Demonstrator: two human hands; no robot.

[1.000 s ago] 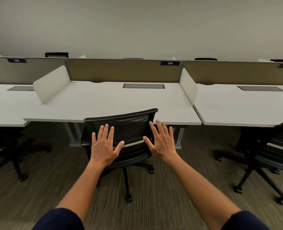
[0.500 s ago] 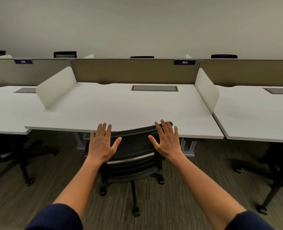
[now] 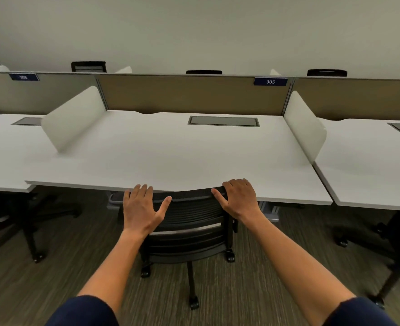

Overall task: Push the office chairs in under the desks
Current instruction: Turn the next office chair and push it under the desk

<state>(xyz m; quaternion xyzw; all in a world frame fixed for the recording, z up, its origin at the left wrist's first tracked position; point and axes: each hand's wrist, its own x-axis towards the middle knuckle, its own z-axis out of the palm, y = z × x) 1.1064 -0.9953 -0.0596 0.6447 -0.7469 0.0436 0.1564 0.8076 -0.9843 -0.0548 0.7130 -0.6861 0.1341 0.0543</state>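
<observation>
The black mesh-backed office chair stands at six o'clock of the white rectangular desk, backrest touching its edge. The left hand presses flat, fingers straight; the right hand curls over the top rail. On castors, it likely rolls easily; that stiff rail seems the best hold.

Soft, even, dimmish light — edges bowed, lower corners blurred.

Hands on chair at desk

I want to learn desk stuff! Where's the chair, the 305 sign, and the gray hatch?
chair (image 3: 189, 208): head view, mesh backrest.
305 sign (image 3: 270, 81): head view, its number.
gray hatch (image 3: 223, 120): head view, lid middle.
</observation>
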